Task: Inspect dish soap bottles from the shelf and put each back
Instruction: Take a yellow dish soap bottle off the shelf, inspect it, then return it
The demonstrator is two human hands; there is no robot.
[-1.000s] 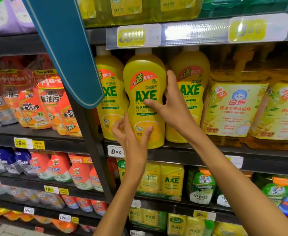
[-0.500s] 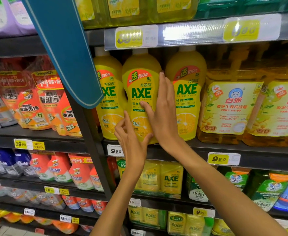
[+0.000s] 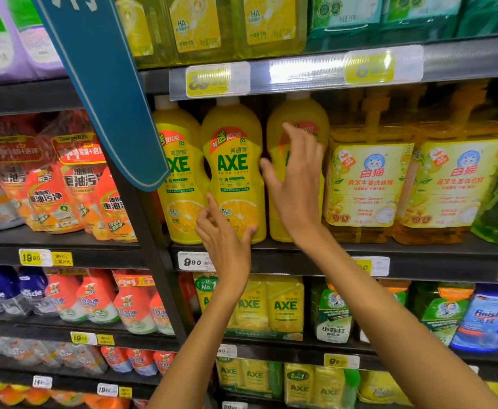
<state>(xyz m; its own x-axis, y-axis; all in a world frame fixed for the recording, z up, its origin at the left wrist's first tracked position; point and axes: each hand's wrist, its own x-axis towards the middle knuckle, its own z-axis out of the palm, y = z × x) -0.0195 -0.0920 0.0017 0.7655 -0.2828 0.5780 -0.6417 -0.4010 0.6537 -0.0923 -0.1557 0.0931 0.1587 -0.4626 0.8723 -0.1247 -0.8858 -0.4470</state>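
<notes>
Yellow AXE bottle (image 3: 236,169) upright on the shelf (image 3: 315,252), centre of frame, between two like it.
Right hand (image 3: 296,184) hovers spread beside it (nothing held); left hand (image 3: 225,234) touches its base, fingers loosely extended.

Shop, cleaning-goods aisle. Dark metal shelves (image 3: 271,252) stacked in tiers, each packed with many copies of the same product: yellow dish soap bottles (image 3: 233,169) in a row, amber soap jugs (image 3: 368,184) beside them, orange refill pouches (image 3: 65,184) in the next bay. Price tags (image 3: 193,261) clipped along the shelf edges, some yellow, some white. Blue hanging sign (image 3: 103,93) sticking out at the bay divider.
</notes>
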